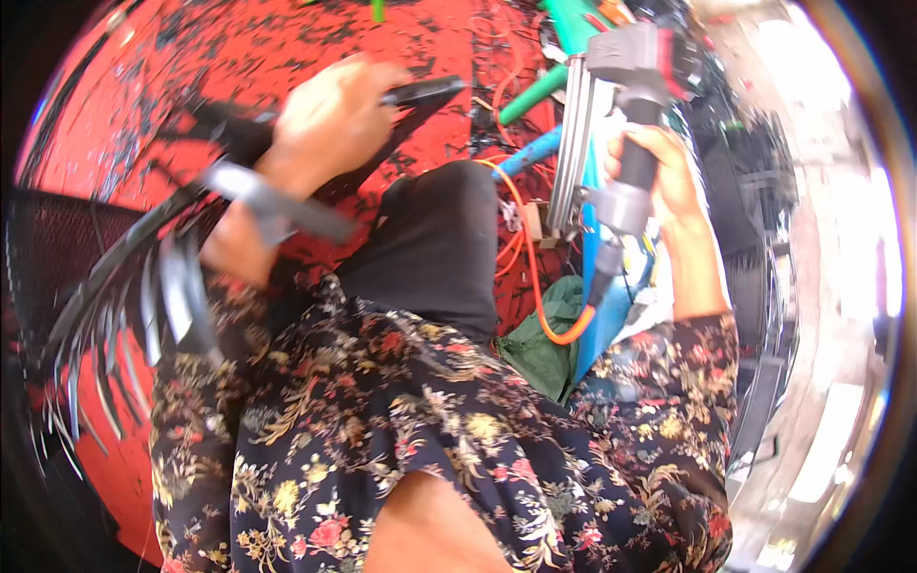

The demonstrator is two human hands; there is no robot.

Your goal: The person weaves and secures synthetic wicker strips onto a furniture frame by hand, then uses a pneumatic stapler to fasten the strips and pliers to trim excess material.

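Over on the right, the right hand grasps a handheld power tool; the blurred left hand clenches a flat black piece.

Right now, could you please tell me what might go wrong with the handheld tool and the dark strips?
Snagging: the orange line loops down from the tool in the right hand and runs close by the knee, so it could catch if either moves.

Tangling: loose dark strips hang around the left forearm and might drag or slip. The left hand is blurred, so its grip is hard to judge.
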